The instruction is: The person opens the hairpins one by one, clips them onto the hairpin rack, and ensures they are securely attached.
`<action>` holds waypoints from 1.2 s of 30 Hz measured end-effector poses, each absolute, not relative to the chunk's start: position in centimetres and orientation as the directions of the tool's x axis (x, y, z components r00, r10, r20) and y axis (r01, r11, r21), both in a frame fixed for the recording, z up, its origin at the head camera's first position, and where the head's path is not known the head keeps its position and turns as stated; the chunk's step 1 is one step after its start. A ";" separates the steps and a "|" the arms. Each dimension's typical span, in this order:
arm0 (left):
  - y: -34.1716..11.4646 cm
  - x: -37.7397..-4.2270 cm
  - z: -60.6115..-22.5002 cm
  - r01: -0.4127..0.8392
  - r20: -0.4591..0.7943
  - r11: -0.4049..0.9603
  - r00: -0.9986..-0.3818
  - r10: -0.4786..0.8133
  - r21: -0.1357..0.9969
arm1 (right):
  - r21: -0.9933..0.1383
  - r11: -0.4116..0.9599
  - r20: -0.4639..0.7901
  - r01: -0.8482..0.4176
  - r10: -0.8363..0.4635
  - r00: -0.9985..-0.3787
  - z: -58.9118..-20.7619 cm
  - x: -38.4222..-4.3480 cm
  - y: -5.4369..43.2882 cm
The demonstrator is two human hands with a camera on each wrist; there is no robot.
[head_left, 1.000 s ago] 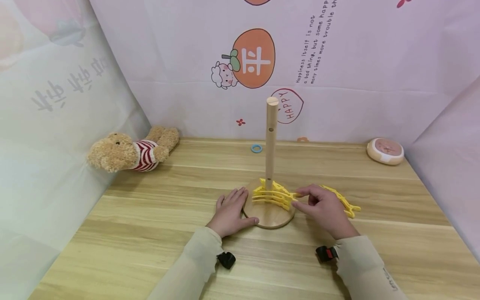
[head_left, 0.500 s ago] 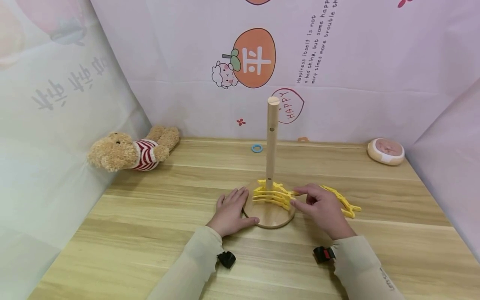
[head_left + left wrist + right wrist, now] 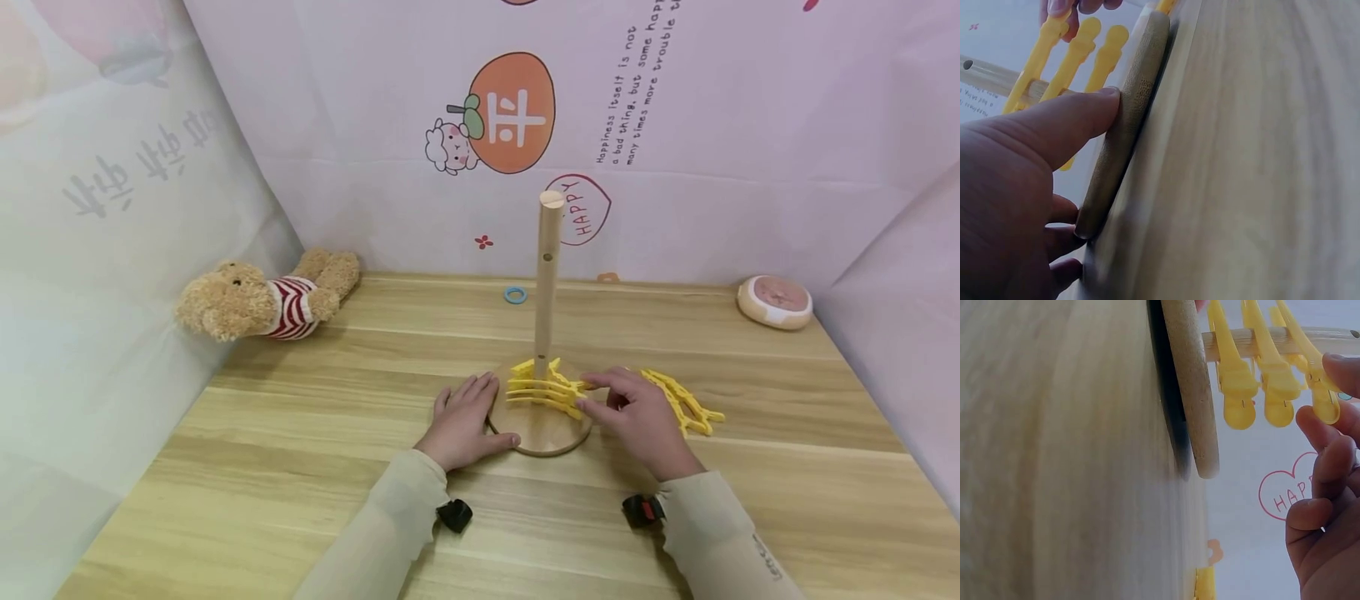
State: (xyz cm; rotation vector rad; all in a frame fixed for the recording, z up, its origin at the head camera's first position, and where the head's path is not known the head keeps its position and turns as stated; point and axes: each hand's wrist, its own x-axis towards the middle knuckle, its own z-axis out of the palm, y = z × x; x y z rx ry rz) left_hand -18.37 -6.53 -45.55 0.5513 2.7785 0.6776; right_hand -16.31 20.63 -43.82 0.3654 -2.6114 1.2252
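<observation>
At the middle of the table point(image 3: 262, 467): a round wooden base point(image 3: 543, 437) bears an upright pole point(image 3: 548, 283); clock directions are read about this base, twelve towards the printed cloth point(image 3: 360, 167).
Clips on the pole: three yellow, one above another near the base; the bottom clip point(image 3: 1237, 381) and middle clip point(image 3: 1280, 381) sit below the top clip point(image 3: 1310, 355), with yellow strands showing at both near and far sides of the pole.
Right hand point(image 3: 637, 412): at three o'clock, thumb and finger pinching the handle end of the top clip.
Left hand point(image 3: 465, 425): at nine o'clock, fingers spread and extended against the base, thumb on its rim near eight; it grips no clip.
Governing relation (judged): the top clip reaches from the right hand towards nine o'clock, its long axis running across the upright pole; the right hand is the nearer to all three handle ends.
Loose yellow piece point(image 3: 695, 406): on the table at three o'clock, beyond the right hand and partly hidden by it; whether one clip or more cannot be told.
Blue ring point(image 3: 515, 301): near twelve o'clock, behind the pole.
</observation>
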 end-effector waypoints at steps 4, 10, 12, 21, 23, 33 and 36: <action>-6.5 -18.6 -45.5 0.309 -0.137 0.832 -0.901 0.411 0.460 | -0.716 0.624 0.307 -0.314 -0.123 -0.944 -43.8 -16.4 20.6; -6.3 -18.7 -45.2 0.318 -0.148 0.847 -0.899 0.411 0.426 | -0.714 0.620 0.315 -0.325 -0.130 -0.940 -43.8 -16.3 20.5; -6.3 -18.7 -45.0 0.319 -0.148 0.849 -0.899 0.411 0.421 | -0.718 0.612 0.318 -0.332 -0.136 -0.938 -43.7 -16.2 20.5; -6.7 -19.2 -45.9 0.287 -0.114 0.821 -0.915 0.388 0.494 | -0.725 0.607 0.304 -0.325 -0.142 -0.942 -43.9 -16.3 20.5; -6.9 -19.3 -46.2 0.276 -0.092 0.809 -0.923 0.374 0.519 | -0.730 0.606 0.288 -0.316 -0.146 -0.946 -44.0 -16.3 20.5; -7.2 -19.3 -46.9 0.296 -0.020 0.787 -0.931 0.364 0.541 | -0.727 0.630 0.216 -0.274 -0.170 -0.962 -43.8 -16.3 21.3; -7.1 -19.4 -46.8 0.318 0.002 0.799 -0.929 0.369 0.511 | -0.726 0.641 0.191 -0.250 -0.161 -0.968 -43.5 -16.3 22.4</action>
